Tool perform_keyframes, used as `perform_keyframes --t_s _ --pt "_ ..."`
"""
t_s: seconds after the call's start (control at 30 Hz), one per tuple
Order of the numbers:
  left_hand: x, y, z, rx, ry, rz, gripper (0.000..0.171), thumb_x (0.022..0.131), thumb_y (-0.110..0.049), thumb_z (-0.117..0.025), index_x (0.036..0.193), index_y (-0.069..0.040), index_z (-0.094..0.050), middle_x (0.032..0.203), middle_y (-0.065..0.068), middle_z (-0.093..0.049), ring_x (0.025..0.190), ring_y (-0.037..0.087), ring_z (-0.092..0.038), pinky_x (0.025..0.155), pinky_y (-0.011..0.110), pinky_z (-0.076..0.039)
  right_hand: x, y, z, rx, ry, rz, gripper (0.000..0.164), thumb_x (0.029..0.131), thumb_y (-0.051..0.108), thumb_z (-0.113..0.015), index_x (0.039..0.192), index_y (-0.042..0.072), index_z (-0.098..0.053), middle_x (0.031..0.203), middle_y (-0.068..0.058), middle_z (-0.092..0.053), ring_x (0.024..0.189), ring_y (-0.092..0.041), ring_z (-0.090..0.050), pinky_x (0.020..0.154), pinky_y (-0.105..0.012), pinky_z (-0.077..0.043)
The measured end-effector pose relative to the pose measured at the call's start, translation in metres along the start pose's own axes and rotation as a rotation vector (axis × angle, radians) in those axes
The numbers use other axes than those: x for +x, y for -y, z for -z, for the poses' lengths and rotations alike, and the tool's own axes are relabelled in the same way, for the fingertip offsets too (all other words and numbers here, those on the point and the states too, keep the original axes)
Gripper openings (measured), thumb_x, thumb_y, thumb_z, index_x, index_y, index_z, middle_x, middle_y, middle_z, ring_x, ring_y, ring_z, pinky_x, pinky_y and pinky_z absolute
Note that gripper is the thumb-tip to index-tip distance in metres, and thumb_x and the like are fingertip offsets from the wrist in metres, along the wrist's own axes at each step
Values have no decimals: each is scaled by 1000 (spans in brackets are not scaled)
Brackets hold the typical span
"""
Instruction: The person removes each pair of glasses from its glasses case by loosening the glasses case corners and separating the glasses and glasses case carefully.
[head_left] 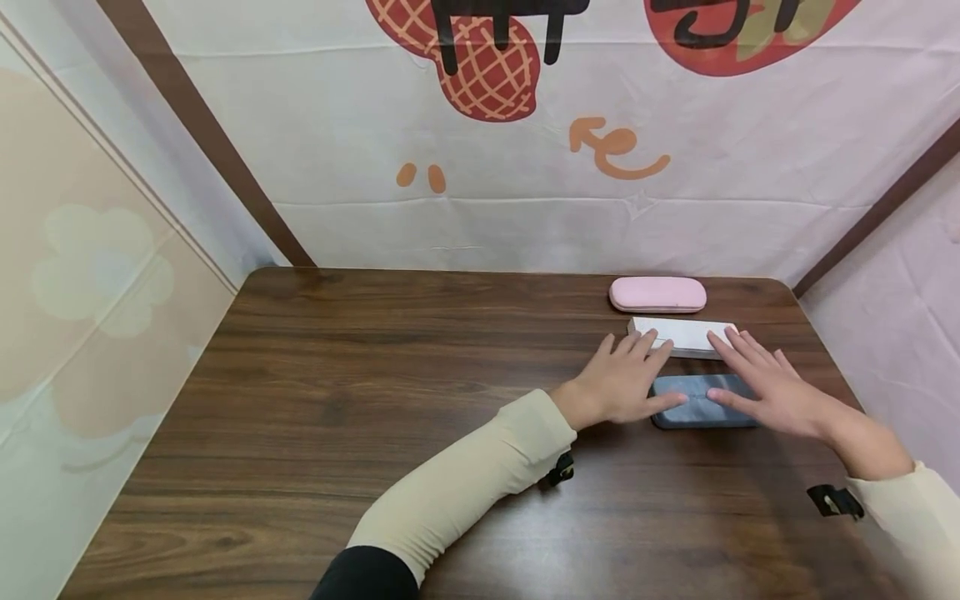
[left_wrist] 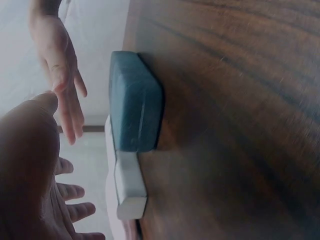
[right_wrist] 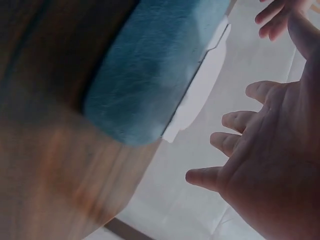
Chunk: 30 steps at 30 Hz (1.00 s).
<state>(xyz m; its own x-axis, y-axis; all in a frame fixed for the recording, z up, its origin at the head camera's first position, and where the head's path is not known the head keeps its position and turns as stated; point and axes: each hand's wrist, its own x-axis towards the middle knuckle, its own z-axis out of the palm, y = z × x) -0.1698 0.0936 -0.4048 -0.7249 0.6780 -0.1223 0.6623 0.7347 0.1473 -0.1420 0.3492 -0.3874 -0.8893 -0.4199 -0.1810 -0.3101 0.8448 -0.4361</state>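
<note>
A blue glasses case point(head_left: 701, 410) lies lengthwise on the table. Over its left end is my left hand point(head_left: 626, 379), fingers spread and thumb pointing across the case. My right hand point(head_left: 783, 396) is over the right end, its fingers also spread, the thumb aimed back at the left one. Both wrist views show the hands raised above the blue case point(left_wrist: 132, 105), with nothing held. Just behind it lies a white box point(head_left: 690, 335), which the fingertips overlap in the head view. Farthest back is a pink glasses case point(head_left: 658, 294).
The three things stand in a column at the right of the brown wooden table point(head_left: 375, 417). A printed white cloth point(head_left: 525, 225) hangs behind the back edge. Pale cloth also hangs at both sides.
</note>
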Motion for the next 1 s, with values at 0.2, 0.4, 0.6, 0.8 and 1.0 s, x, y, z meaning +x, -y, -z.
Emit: perform_keyframes --t_s 0.2,0.4,0.6,0.8,1.0 --pt "1 -8 -12 16 0 1 85 99 -75 -25 165 -23 -13 169 -1 -18 153 17 -20 121 48 -21 -13 -17 -10 25 -25 -20 85 102 38 -62 163 6 -13 164 -33 -6 151 -52 1 108 -79 0" --pt "1 -15 -22 18 -13 -7 90 96 -76 -36 164 -20 -16 166 -1 -24 151 16 -24 119 46 -27 -19 -26 -16 52 -23 -29 86 98 36 -68 161 3 -21 161 -36 -17 148 -56 -6 106 -78 -15" --pt "3 -20 -29 20 -14 -5 94 93 -73 -50 163 -20 -20 165 0 -25 150 15 -26 119 39 -28 -17 -30 -20 22 7 -67 89 92 40 -75 158 0 -30 155 -41 -24 141 -62 -20 101 -78 -25" --pt "7 -23 -33 2 5 -10 94 93 -66 -58 163 -16 -21 165 3 -27 149 16 -30 117 28 -30 -18 -33 -22 17 3 -45 97 83 39 -85 155 0 -34 153 -39 -28 135 -61 -29 99 -75 -31" --pt "11 -28 -34 -54 16 -1 90 95 -57 -62 163 -16 -21 165 0 -27 148 13 -30 114 24 -33 -18 -35 -24 -13 -26 -12 94 78 24 -89 152 -3 -36 148 -37 -33 131 -59 -34 97 -73 -35"
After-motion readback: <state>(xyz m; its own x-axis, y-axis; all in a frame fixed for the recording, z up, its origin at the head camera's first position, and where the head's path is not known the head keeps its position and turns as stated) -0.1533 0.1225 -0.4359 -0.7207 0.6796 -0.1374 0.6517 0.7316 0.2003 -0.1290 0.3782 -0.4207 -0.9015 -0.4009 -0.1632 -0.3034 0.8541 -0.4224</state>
